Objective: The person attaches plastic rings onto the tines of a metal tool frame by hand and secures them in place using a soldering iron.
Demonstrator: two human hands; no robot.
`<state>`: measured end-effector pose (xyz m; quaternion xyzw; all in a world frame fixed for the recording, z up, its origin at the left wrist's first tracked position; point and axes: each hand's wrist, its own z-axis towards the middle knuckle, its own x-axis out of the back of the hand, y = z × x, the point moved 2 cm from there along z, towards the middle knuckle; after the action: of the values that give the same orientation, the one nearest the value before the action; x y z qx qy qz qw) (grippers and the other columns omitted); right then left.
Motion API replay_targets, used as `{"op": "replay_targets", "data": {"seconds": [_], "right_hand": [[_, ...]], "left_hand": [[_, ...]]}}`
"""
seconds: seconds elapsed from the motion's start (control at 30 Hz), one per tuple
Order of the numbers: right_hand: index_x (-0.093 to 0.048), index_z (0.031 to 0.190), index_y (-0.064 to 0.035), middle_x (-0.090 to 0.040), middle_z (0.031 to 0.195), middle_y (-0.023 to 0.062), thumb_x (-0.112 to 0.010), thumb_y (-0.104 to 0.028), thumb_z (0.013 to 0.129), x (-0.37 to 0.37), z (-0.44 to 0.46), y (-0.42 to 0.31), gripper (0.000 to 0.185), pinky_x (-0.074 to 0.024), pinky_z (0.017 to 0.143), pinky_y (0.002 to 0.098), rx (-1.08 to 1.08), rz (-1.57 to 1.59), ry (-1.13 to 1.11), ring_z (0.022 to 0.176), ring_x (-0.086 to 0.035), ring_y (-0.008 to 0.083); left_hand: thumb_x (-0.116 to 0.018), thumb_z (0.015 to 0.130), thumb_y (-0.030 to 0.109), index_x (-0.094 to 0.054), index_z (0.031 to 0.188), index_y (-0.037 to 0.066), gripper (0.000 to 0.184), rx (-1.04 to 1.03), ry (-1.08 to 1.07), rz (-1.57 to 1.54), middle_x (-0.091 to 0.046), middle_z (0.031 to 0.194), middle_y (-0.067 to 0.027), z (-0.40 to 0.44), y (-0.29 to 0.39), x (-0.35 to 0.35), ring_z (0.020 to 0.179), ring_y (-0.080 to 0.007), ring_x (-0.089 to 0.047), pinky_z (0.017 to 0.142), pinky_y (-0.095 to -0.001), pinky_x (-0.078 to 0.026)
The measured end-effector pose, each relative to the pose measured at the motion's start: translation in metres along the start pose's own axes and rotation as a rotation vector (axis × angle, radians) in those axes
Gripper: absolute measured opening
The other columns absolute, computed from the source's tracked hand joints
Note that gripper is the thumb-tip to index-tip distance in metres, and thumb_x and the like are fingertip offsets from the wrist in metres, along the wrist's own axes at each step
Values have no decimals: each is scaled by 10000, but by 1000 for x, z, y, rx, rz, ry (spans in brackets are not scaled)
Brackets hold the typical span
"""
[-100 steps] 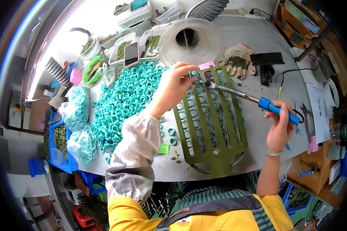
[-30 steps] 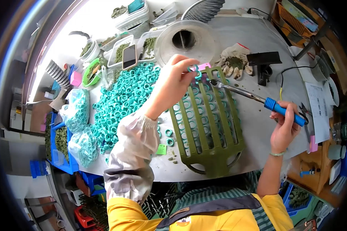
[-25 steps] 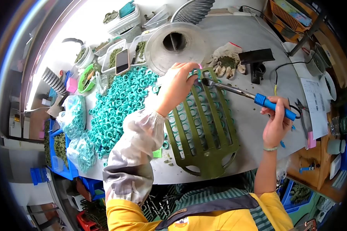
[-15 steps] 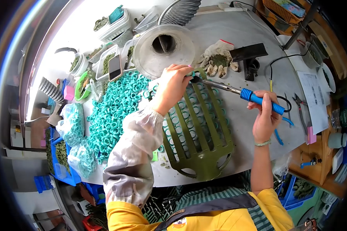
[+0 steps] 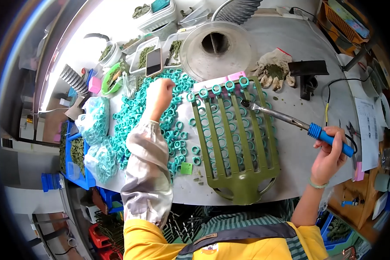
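Observation:
My left hand (image 5: 159, 96) is over the pile of teal rings (image 5: 134, 123), its fingers curled together; what they hold, if anything, is hidden. My right hand (image 5: 329, 158) grips the blue handle of a soldering-iron-like tool (image 5: 286, 118). The tool's dark tip lies over the upper right part of the olive-green slotted rack (image 5: 245, 184). Several teal rings (image 5: 216, 89) stand in a row along the rack's far edge, above a pink block (image 5: 236, 76). More rings show through and beside the slots.
Behind the rack stands a clear funnel hood (image 5: 242, 43) on a ribbed hose. A dirty glove (image 5: 274, 69) and a black stand (image 5: 308, 73) are at the back right. A phone (image 5: 154, 62), ring-filled bags (image 5: 95, 119) and a green note (image 5: 186, 168) lie to the left.
My left hand has left the rack's far edge and moved left to the ring pile, uncovering the row of rings. The tool remains in my right hand. The camera view has shifted.

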<state>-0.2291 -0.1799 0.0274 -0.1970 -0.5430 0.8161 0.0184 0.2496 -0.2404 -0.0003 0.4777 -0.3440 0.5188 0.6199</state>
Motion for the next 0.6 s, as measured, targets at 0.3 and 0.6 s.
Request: {"op": "replay_targets", "data": {"seconds": [0.3,0.6], "right_hand": [[-643,862,27,-651,917,116,-542,-150,1001,-6,-4,-7,246,-487,508,262,7,-10,-32,578,-587,145],[-651,868,30,-668,935,112,-554,-152,1001,8,3,-10,246,-492,539,275,33,-21,14,593,-600,134]], "left_hand": [[-619,836,-4,-713,996,51,193,-132,30,-25,-643,863,-109,-35,-7,-31,844,-362,-634,761,-415,-530],[-704,923,84,-688,1210,1,299,244,-171,-713,-727,1010,-27,-9,71,37,936,-79,-651,825,-229,-512]]}}
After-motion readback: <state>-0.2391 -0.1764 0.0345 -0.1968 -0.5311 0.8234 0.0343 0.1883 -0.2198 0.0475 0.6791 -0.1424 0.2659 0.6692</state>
